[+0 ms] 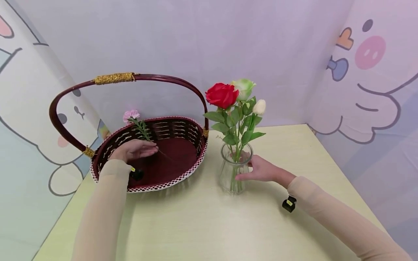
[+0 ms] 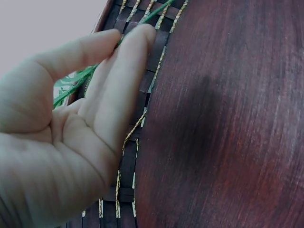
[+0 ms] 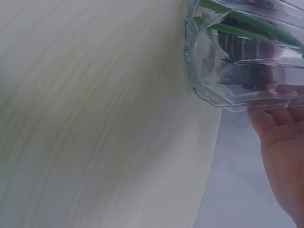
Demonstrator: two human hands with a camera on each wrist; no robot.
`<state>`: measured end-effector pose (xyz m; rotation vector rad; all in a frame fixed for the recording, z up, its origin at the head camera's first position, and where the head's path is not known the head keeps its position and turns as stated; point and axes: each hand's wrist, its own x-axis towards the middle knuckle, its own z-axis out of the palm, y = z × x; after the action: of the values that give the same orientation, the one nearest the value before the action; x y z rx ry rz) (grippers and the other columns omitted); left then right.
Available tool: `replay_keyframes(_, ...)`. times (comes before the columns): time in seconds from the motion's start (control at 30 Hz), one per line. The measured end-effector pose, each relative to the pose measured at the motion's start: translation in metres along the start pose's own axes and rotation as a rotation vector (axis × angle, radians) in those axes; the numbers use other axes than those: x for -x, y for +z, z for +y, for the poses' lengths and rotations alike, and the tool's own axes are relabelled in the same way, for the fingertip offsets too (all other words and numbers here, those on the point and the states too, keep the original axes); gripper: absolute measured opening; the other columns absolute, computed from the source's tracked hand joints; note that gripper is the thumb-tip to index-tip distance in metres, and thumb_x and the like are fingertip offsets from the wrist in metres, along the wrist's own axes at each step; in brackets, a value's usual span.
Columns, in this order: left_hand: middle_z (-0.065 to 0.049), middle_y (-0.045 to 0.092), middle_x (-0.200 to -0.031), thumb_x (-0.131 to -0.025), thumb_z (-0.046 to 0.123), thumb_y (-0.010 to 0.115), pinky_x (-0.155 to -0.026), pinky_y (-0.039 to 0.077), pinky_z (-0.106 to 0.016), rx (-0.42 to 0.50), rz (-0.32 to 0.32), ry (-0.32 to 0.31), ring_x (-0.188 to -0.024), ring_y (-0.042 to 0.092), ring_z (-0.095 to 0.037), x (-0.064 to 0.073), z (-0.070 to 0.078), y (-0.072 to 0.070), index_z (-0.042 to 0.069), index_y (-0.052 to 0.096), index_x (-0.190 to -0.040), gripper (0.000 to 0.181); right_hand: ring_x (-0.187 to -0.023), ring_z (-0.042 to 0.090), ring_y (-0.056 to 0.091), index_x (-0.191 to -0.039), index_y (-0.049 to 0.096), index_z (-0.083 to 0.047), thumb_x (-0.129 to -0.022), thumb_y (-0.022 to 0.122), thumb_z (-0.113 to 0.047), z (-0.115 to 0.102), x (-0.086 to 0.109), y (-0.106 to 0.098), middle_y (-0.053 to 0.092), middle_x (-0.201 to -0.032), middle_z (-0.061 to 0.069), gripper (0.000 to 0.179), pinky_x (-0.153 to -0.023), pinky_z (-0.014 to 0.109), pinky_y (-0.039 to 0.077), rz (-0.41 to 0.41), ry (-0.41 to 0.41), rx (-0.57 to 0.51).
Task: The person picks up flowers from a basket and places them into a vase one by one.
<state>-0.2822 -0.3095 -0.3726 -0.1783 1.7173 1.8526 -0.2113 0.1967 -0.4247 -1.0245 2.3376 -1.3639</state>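
Observation:
My left hand [image 1: 137, 149] is inside a dark red woven basket [image 1: 177, 152], pinching the green stem of a pink carnation [image 1: 131, 115]. The bloom rises above the basket's back-left rim, and the thin stem slants down past my fingers. In the left wrist view, thumb and fingertips meet at the stem [image 2: 157, 13] beside the woven wall. My right hand [image 1: 262, 169] grips the right side of a clear glass vase [image 1: 227, 175], thumb in front and the other fingers partly hidden behind the glass. The vase holds a red rose [image 1: 222, 95], a pale green rose [image 1: 243, 89] and a white bud [image 1: 259, 107].
The basket's tall arched handle [image 1: 168, 79] has gold wrapping on top. Both stand on a pale wooden table [image 1: 202, 224]. A printed cloth backdrop [image 1: 277, 54] surrounds the table at the back and sides. Small black cameras are worn at both wrists.

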Motion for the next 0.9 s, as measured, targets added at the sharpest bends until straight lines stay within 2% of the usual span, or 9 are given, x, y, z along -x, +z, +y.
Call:
replay_keyframes(0.17,-0.012,0.075,-0.103,-0.105,-0.007,0.047,-0.093,0.057,-0.030,0.003,-0.048,0.007,-0.095,0.073,-0.018,-0.0013,-0.0006,-0.0032,0.000,0.070,-0.100,0.024,-0.138,0.023,0.047,-0.149,0.049,-0.006,-0.086,0.084,-0.031,-0.0017,-0.0001,-0.0003,0.050,-0.152,0.006,0.076,-0.112,0.046,0.042,-0.012,0.001,0.031)
replay_keyframes(0.4,-0.013,0.075,-0.103,-0.105,-0.008,0.045,-0.103,0.052,-0.035,0.004,-0.030,-0.006,-0.097,0.073,-0.019,-0.0056,-0.0026,-0.0059,0.001,0.060,-0.096,0.020,-0.139,0.026,0.046,-0.148,0.051,-0.004,-0.087,0.083,-0.031,-0.0042,0.0002,0.0008,0.049,-0.152,0.007,0.074,-0.113,0.048,0.041,-0.020,0.004,0.043)
replay_keyframes(0.57,-0.013,0.076,-0.102,-0.103,-0.009,0.050,-0.109,0.044,-0.043,-0.016,-0.013,0.047,-0.098,0.073,-0.022,-0.0050,-0.0041,-0.0063,0.003,0.055,-0.093,0.017,-0.141,0.025,0.044,-0.148,0.051,-0.004,-0.087,0.083,-0.034,-0.0037,0.0020,0.0022,0.049,-0.153,0.007,0.075,-0.114,0.048,0.040,-0.022,0.034,0.050)
replay_keyframes(0.7,-0.011,0.075,-0.105,-0.102,-0.009,0.051,-0.105,0.049,-0.041,-0.058,-0.040,0.092,-0.100,0.073,-0.021,-0.0052,-0.0028,-0.0052,0.005,0.049,-0.094,0.016,-0.141,0.025,0.044,-0.148,0.051,-0.003,-0.087,0.083,-0.035,-0.0032,0.0018,0.0010,0.049,-0.153,0.008,0.076,-0.114,0.049,0.040,-0.020,0.024,0.049)
replay_keyframes(0.8,-0.010,0.075,-0.107,-0.103,-0.008,0.052,-0.099,0.054,-0.037,-0.068,-0.046,0.112,-0.101,0.072,-0.019,-0.0065,-0.0021,-0.0044,0.004,0.059,-0.101,0.014,-0.142,0.025,0.042,-0.148,0.050,-0.004,-0.087,0.083,-0.035,-0.0008,0.0015,0.0011,0.048,-0.154,0.008,0.076,-0.115,0.049,0.039,-0.021,0.023,0.044)
replay_keyframes(0.9,-0.007,0.075,-0.109,-0.103,-0.006,0.053,-0.100,0.054,-0.037,-0.088,-0.047,0.137,-0.102,0.072,-0.018,-0.0081,-0.0011,-0.0034,0.007,0.069,-0.109,0.022,-0.143,0.025,0.041,-0.149,0.050,-0.005,-0.087,0.083,-0.035,0.0013,0.0019,0.0019,0.047,-0.154,0.008,0.077,-0.115,0.050,0.038,-0.020,0.030,0.044)
